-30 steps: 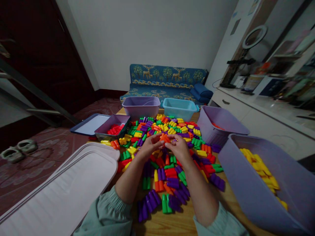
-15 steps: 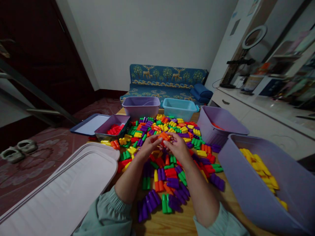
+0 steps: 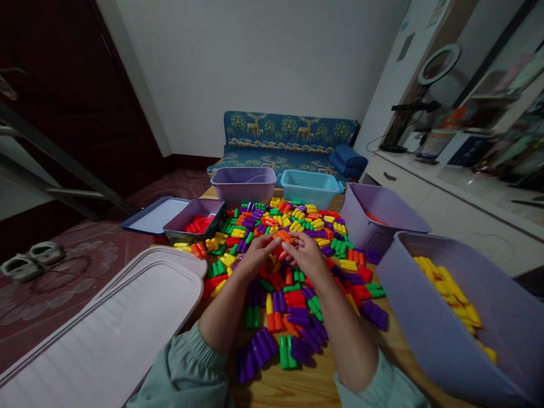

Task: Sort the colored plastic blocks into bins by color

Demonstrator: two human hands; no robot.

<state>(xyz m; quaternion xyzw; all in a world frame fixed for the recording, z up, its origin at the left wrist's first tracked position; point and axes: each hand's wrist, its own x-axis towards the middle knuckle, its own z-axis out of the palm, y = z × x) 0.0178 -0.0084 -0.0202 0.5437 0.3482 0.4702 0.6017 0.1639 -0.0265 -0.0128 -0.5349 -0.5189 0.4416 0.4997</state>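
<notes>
Above the middle of a spread of coloured plastic building blocks, my left hand (image 3: 260, 252) and my right hand (image 3: 306, 253) meet. Between their fingertips is an orange block (image 3: 282, 235), pinched from both sides. Red-orange shows just below it, and I cannot tell whether that belongs to the same piece. Purple blocks (image 3: 257, 351) and a green block (image 3: 288, 352) lie nearest to me on the wooden table (image 3: 293, 391). Red, yellow, green, orange and purple blocks surround both wrists, some joined in rows.
On the right, a large purple bin (image 3: 408, 300) holds yellow blocks; another purple bin (image 3: 361, 226) holds some red ones. At the back stand a purple bin (image 3: 244, 190) and a blue bin (image 3: 310, 190). Left are a tin (image 3: 191, 233) of red blocks and pale lids (image 3: 127, 323).
Both hands stay over the same spot. The orange block has turned slightly between my fingers, and my right hand's fingers have shifted a little lower.
</notes>
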